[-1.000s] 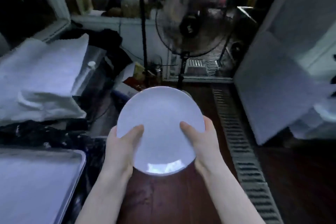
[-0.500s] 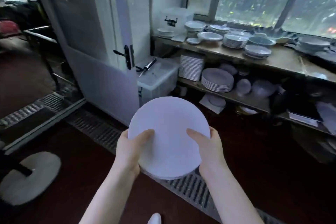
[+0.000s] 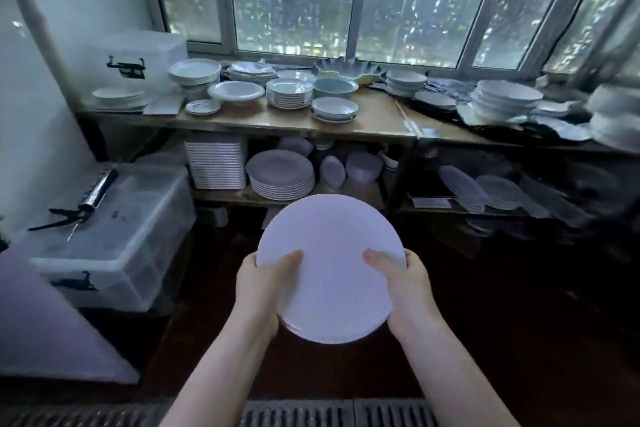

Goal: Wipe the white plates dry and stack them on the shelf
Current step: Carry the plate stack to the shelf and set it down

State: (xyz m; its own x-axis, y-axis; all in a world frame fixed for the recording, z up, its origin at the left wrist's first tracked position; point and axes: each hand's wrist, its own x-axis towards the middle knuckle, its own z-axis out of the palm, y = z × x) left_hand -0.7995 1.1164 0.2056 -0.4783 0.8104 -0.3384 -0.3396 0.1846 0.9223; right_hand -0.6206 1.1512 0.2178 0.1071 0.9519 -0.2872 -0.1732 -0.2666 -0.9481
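I hold a small stack of round white plates [image 3: 330, 263] flat in front of me, above the dark floor. My left hand [image 3: 259, 282] grips its left rim with the thumb on top. My right hand [image 3: 403, 282] grips the right rim the same way. Straight ahead stands the wooden shelf [image 3: 377, 121]. On its lower board sits a stack of round white plates [image 3: 280, 173], just beyond the plates I carry, with a tall stack of square white plates [image 3: 216, 163] to its left.
The top board is crowded with bowls and plates [image 3: 287, 94] under the window. A clear plastic box [image 3: 114, 236] with a caulking gun [image 3: 79, 204] on its lid stands at the left. A floor grate [image 3: 311, 412] runs below my arms. More dishes [image 3: 498, 104] fill the right.
The view has swung from the fan and the door round to the shelf, which is now close and straight ahead. Both hands keep the same hold on the plates.
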